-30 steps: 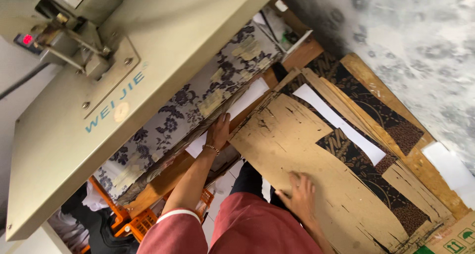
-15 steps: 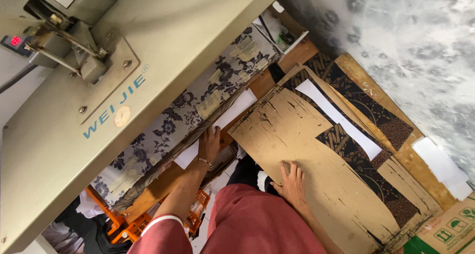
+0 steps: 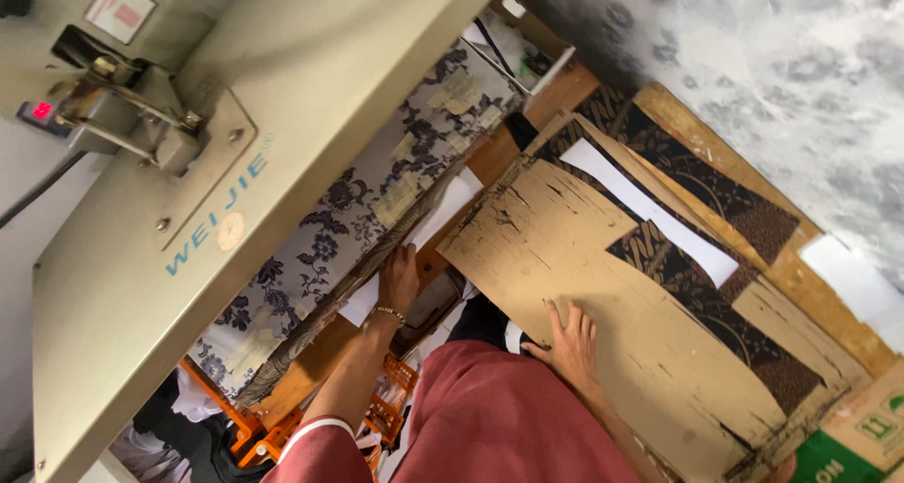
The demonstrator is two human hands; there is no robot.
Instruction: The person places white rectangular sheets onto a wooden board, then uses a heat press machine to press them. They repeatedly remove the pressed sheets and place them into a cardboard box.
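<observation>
My left hand point(image 3: 400, 278), with a bracelet on the wrist, lies on a white paper sheet point(image 3: 450, 205). The sheet rests at the edge of the flower-patterned bed point(image 3: 377, 191) of a beige heat press point(image 3: 311, 78). I cannot tell whether the fingers grip the sheet. My right hand point(image 3: 568, 344) lies flat, fingers spread, on a large worn cardboard sheet point(image 3: 603, 285). Dark patterned fabric pieces point(image 3: 702, 290) and white paper strips point(image 3: 650, 210) are layered with the cardboard on a wooden table point(image 3: 810, 285).
The press head overhangs the patterned bed at the upper left, with a small red display point(image 3: 42, 111). An orange crate point(image 3: 391, 408) stands below the table near my red garment. A green and brown box point(image 3: 852, 445) is at the lower right, and grey mottled floor point(image 3: 753, 40) beyond it.
My left hand has slid a little nearer to me along the edge of the press bed. My right hand stays flat on the cardboard, shifted slightly.
</observation>
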